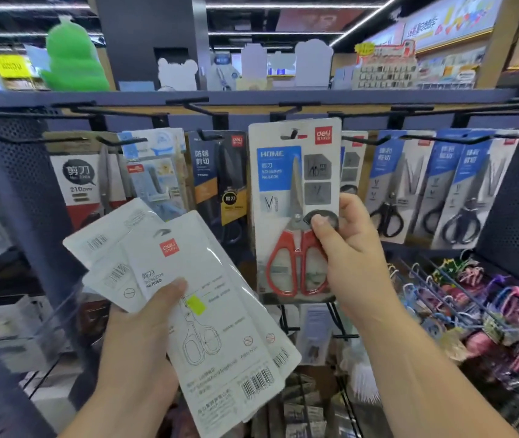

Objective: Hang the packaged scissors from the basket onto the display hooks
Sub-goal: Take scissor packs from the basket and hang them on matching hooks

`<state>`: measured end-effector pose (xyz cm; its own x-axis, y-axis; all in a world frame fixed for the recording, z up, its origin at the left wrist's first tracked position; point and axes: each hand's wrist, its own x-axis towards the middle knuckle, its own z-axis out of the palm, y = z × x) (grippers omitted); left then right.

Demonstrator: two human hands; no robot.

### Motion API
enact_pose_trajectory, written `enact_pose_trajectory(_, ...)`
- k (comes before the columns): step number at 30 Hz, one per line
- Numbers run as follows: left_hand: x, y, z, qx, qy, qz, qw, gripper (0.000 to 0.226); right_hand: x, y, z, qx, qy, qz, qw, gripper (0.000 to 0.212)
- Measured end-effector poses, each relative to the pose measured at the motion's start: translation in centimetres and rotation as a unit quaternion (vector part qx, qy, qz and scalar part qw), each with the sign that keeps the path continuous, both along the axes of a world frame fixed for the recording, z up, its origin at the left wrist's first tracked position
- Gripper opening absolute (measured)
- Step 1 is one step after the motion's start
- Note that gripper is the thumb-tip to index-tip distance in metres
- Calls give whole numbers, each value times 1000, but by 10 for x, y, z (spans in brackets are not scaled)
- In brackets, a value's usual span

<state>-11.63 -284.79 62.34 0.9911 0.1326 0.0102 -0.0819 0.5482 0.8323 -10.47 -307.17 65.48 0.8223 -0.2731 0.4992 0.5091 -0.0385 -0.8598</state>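
Right hand [346, 245] pinches the red-handled scissors pack [294, 210] w/ fingers closed on its right edge, hang-hole at a display hook [293, 133], seemingly threaded but can't tell if fully seated. Left hand [144, 336] grips a fan of white packs [207, 298], backs facing up, so several left to hang. Basket not in view. Neighbouring hooks w/ black-handled scissors packs [435, 191] crowd both sides; little spare room.

Green ridged plush [73, 58] on top shelf [252, 97], upper left of frame. White bear-shaped card [177, 72] at upper centre, grid display rack [386, 75] at upper right. Tangle of colourful keychains [473, 298] on low pegs, lower right. Perforated dark panel [517, 203] at right edge.
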Motion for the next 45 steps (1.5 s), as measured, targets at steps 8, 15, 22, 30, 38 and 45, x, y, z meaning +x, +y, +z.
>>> enact_pose_trajectory(8,-3,4,-1,2,8,1,1000,33,30,3,1,0,56,-49,997,18)
enact_pose_trajectory(15,-5,4,-3,2,9,9,1000,37,82,-8,4,-46,103,-111,987,12)
enact_pose_trajectory(22,-5,-2,-2,-12,-1,-7,1000,30,87,-12,3,-79,148,-157,973,12)
enact_pose_trajectory(30,-3,-22,0,-33,22,4,999,26,-34,38,-22,-314,215,84,921,106)
enact_pose_trajectory(38,1,-43,-12,-49,41,-31,997,49,-39,20,-41,-243,213,54,945,65)
enact_pose_trajectory(45,-4,-51,-18,-36,21,-84,996,58,-43,13,-44,-66,255,47,963,27)
